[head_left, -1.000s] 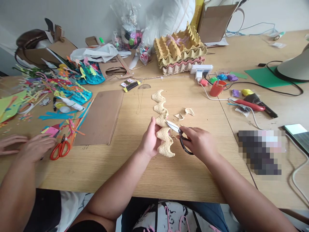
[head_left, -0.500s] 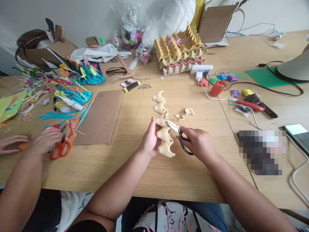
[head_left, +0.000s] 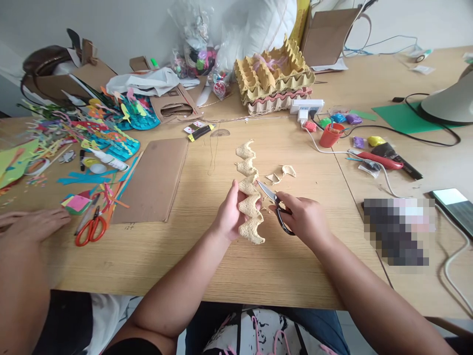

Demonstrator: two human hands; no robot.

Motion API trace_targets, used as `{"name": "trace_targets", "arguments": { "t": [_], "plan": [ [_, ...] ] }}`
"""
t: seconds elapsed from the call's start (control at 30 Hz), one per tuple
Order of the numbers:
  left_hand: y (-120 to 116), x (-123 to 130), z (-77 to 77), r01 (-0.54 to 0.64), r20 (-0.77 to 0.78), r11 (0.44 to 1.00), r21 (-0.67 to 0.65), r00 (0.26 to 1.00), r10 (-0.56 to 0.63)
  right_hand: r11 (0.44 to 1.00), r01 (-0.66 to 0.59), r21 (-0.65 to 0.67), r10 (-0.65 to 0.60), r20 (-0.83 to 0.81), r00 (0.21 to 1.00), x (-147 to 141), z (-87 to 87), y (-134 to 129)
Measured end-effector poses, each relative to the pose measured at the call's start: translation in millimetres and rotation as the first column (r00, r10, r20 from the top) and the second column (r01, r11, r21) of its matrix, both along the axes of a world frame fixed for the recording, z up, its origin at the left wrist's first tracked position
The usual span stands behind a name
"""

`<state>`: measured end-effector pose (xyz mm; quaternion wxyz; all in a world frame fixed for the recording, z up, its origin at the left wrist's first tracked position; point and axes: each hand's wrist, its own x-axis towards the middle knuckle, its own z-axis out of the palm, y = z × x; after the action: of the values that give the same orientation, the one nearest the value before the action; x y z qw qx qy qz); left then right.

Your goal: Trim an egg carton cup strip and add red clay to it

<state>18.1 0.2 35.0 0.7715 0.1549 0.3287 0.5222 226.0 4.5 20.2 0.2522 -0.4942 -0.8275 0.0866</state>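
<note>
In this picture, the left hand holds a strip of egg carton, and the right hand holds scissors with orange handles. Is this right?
Not quite: in the head view, the scissors in the right hand have black handles. The left hand does hold the strip of egg carton.

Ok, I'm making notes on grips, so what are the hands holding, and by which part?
The left hand holds the egg carton strip around its middle; the right hand holds the scissors by the black handles.

The co-worker's nearer hand has drawn back (the pink paper lies uncovered).
</note>
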Motion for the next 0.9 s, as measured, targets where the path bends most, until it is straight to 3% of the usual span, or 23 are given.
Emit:
{"name": "trace_targets", "arguments": {
  "t": [0.13,0.23,0.3,0.47,0.6,0.9],
  "plan": [
    [1,0,3.2,-0.033,-0.020,0.998,-0.053,0.999,0.032,0.983,0.080,-0.167,-0.112,-0.192,0.975,2,1.4,4],
    [2,1,9.4,-0.037,-0.028,0.995,-0.089,0.999,0.035,0.937,-0.010,-0.349,-0.130,-0.375,0.918,2,5.5,5],
    [2,1,12.3,-0.039,-0.004,0.996,-0.079,0.999,0.039,0.916,-0.094,-0.390,-0.093,-0.434,0.896,2,8.8,5],
    [1,1,11.1,-0.064,-0.034,0.998,-0.011,0.997,0.064,0.901,-0.135,-0.413,-0.004,-0.320,0.947,-1,12.9,1],
    [1,2,7.0,-0.127,-0.068,0.988,0.091,0.989,0.133,0.928,-0.130,-0.349,0.066,-0.190,0.980,-3,13.4,-1],
    [3,-14,8.9,-0.065,-0.014,0.998,0.023,0.998,0.065,0.964,-0.148,-0.221,0.115,-0.156,0.981,-1,12.0,-2]
  ]
}}
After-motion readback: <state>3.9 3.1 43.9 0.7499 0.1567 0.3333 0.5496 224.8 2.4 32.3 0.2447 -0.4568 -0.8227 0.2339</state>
